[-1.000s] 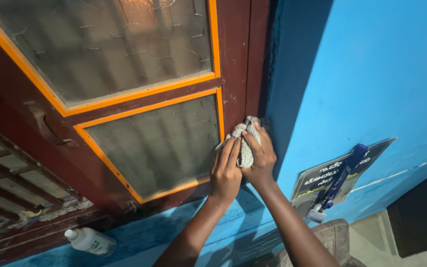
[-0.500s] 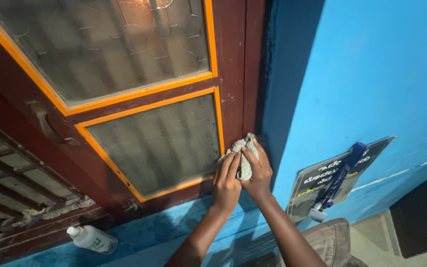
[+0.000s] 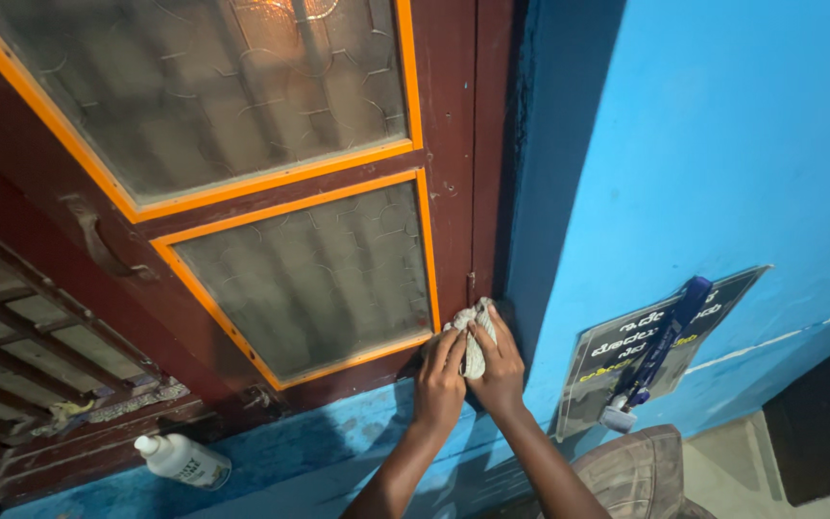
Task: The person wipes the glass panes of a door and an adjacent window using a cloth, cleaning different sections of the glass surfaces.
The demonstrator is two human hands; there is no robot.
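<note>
Both hands press a crumpled pale cloth (image 3: pixel 474 332) against the lower corner of a dark red window frame (image 3: pixel 453 144): the left hand (image 3: pixel 440 381) lies flat with its fingers on the cloth's lower edge, and the right hand (image 3: pixel 499 370) closes over the cloth from the side, gripping it. Beside them sits the lower frosted glass pane (image 3: pixel 314 279) edged in orange. To the right, a sign with a blue handle (image 3: pixel 660 341) leans on the blue wall (image 3: pixel 722 135). Down on the left sill lies a white bottle (image 3: pixel 184 460).
</note>
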